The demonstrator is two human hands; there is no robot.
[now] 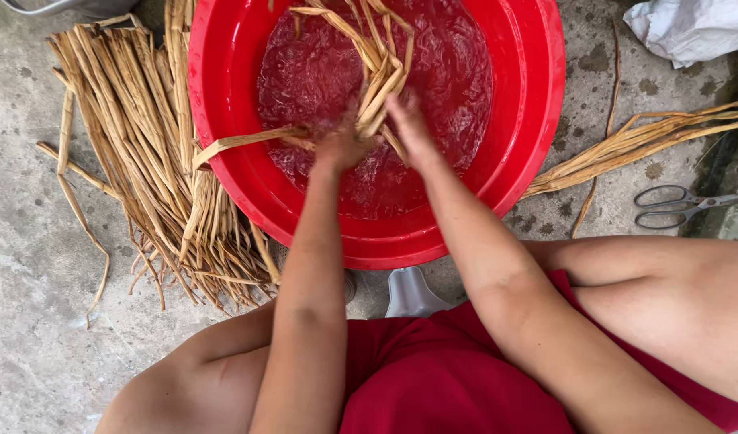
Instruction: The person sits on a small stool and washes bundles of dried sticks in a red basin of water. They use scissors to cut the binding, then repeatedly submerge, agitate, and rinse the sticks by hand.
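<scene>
I see both forearms reaching up toward 12 o'clock into the red basin point(224, 161) of water. My left hand point(341, 145) is closed around a strip of the wet reeds point(381, 68); my right hand point(407, 124) curls half shut against the same bunch, just beside it. At 9 o'clock a dry reed pile point(136, 145) leans on the basin. Scissors point(678, 205) lie at 3 o'clock, loose stalks point(650, 141) beyond them.
</scene>
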